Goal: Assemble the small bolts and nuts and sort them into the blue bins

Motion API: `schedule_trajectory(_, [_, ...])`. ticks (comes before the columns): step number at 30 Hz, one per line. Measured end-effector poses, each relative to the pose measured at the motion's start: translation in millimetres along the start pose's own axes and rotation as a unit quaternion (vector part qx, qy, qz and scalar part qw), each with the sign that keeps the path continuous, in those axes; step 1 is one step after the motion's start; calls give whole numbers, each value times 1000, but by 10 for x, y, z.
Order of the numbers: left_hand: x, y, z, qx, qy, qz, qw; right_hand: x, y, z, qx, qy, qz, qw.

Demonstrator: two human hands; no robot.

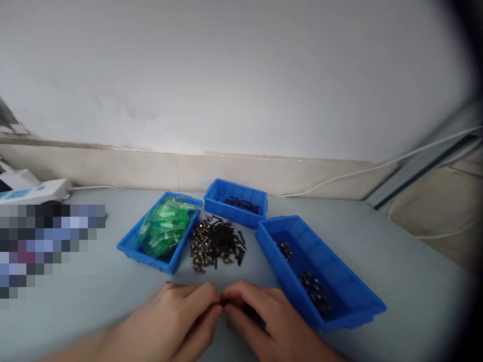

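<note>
My left hand (184,314) and my right hand (264,317) meet at the fingertips, low over the table. Thumb and index finger of each are pinched on a small dark piece (225,300); the fingers hide most of it, so its kind is unclear. Just beyond the hands lies a loose pile of black screws (222,241) mixed with brassy metal fittings (199,246). Left of the pile, a shallow blue tray (145,260) holds green-tinted plastic bags (166,226). To the right, a long blue bin (339,266) contains two small heaps of metal parts (315,291).
Behind the pile a smaller blue bin (234,211) holds more dark screws (241,204). A white power strip (41,191) sits at the far left, beside a blurred-out area. The wall (241,173) bounds the table at the back, with a white cable (339,176) along it.
</note>
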State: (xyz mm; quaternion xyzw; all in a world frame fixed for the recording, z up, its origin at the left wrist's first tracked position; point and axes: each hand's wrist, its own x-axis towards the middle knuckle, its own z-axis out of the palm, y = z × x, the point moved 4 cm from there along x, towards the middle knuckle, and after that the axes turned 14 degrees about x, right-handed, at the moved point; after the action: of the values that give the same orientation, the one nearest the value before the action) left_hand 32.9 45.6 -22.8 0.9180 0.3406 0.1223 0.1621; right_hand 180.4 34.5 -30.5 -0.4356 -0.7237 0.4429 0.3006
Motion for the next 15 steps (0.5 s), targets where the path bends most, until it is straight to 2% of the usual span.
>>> schedule_trajectory(4, [12,-21,42,10,-6,-5,1000,27,-11,-43,32,15,18,999])
schedule_trajectory(10, [4,-13,79,11,-22,-4,1000,-30,-92,-47,22,54,-64,996])
schedule_trajectory(15, [-11,-43,98,-8,-46,-40,998,-61,-138,-87,18,86,-60,994])
